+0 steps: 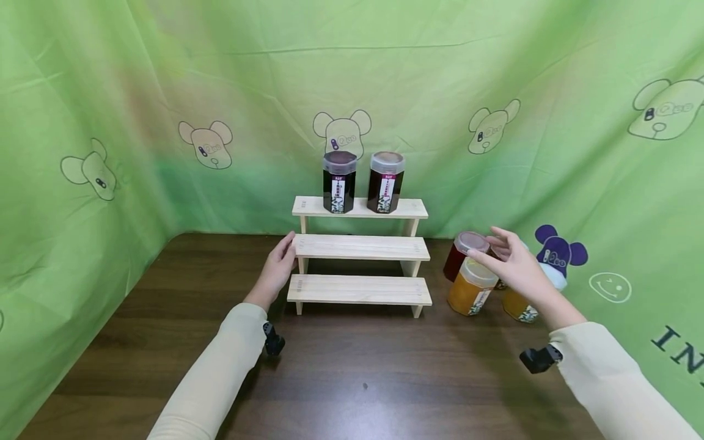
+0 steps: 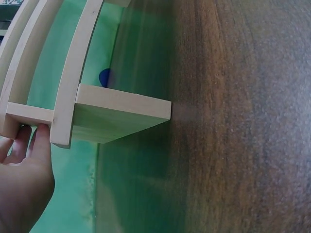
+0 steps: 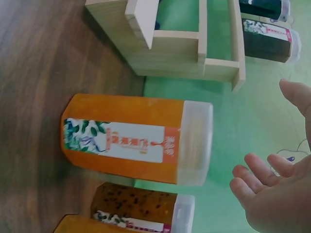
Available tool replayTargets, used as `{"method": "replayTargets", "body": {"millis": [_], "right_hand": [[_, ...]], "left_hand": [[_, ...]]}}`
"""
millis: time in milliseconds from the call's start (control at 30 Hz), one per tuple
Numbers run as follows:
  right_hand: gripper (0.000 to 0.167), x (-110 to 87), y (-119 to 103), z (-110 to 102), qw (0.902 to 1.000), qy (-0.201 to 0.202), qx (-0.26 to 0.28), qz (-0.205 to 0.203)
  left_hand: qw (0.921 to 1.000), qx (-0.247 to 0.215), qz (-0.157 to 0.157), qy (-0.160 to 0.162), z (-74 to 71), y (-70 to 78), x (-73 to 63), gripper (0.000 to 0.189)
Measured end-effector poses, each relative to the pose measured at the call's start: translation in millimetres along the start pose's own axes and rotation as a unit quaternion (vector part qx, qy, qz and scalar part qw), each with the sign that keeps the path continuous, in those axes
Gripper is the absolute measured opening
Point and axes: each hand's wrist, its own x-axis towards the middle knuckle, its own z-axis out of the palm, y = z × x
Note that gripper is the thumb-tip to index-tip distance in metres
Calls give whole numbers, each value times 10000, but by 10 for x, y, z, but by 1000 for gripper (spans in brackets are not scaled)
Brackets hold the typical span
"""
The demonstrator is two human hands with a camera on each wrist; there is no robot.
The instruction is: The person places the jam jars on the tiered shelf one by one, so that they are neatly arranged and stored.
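A three-tier wooden display rack [image 1: 360, 246] stands on the table, two dark jars [image 1: 339, 186] with clear lids on its top tier. My left hand [image 1: 275, 269] is at the rack's left end, its fingertips touching the side beside the middle tier [image 2: 29, 112]. To the right of the rack my right hand [image 1: 514, 263] hovers over a group of jars, fingers spread and nothing between them. Under it are an orange jar [image 1: 469, 296] with a white label, a dark red jar [image 1: 461, 256] behind, and a second orange jar [image 1: 517, 307], partly hidden by the hand.
A brown jar with dark specks [image 3: 136, 201] stands close to the orange jars in the right wrist view. Green printed cloth [image 1: 247, 79] hangs behind and on both sides of the dark wooden table [image 1: 352, 366].
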Motion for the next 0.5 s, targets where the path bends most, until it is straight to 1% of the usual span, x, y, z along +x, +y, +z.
{"method": "replayTargets", "body": {"millis": [300,500], "right_hand": [[94,-76,154,37,9999,-68,-21,-80],[98,-85,267,99,9997,-174,170,-6]], "left_hand": [[10000,-5,22,-70,1,-26,4,51],[10000,-22,46,-50,4,-22,16,51]]}}
